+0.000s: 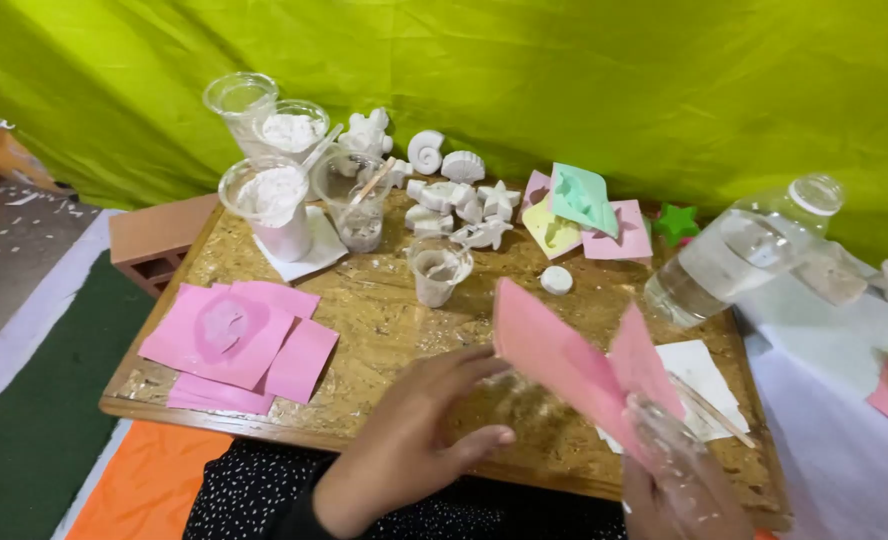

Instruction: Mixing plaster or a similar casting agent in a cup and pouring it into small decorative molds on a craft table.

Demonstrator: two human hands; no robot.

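My right hand (679, 480) has its fingers clamped on a pink paper sheet (574, 365) above the bench (384, 320), near edge. My left hand (414, 440) fingers spread loose, fingertips touching the sheet's edge.

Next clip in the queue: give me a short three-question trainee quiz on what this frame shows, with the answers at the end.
1. True or false: the clear plastic bottle stands upright on the wooden board.
2. What does the left hand touch?
A. a pink sheet
B. a wooden stick
C. a white shell cast
3. Fill in: the stack of pink sheets lies on the board's ___ side, as the camera sees it.

Key
1. False: it is tilted, at the board's right edge.
2. A: its fingertips meet the pink sheet, whose other end is at the right hand.
3. Left.
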